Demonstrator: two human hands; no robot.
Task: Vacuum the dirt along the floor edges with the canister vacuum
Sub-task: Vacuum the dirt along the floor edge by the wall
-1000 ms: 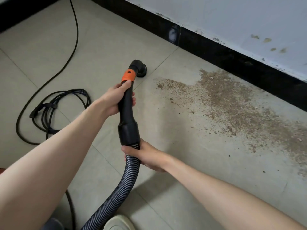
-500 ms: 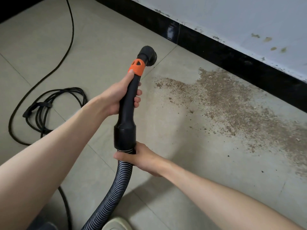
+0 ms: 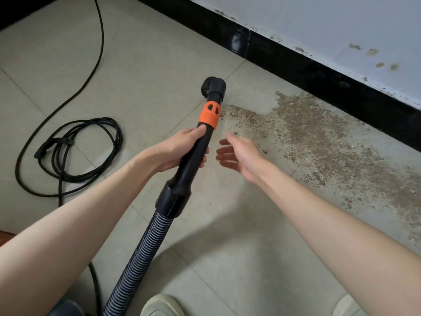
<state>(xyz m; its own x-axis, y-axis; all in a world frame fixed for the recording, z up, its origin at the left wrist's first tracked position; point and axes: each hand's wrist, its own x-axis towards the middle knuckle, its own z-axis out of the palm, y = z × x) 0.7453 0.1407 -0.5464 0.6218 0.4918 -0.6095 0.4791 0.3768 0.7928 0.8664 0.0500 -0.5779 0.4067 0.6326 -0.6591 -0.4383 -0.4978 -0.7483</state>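
- Head view: the left hand [image 3: 182,149] is wrapped round the black wand [image 3: 200,151] just below its orange collar [image 3: 209,115], and the round brush nozzle [image 3: 213,86] hangs clear of the floor [image 3: 141,71].
- Right hand [image 3: 239,153] is off the wand, fingers spread and loose (blurred), holding nothing, just beside the tube.
- Dirt [image 3: 319,133] lies to the right of the nozzle, a brown band running along the black skirting [image 3: 319,71] toward the right edge.
- Wand's long axis points up and away toward the wall; my guess is the nozzle must swing right and drop.
- Ribbed hose [image 3: 145,252] runs off the bottom edge, so the canister is out of sight; a coiled cord [image 3: 79,153] lies well apart on the left.
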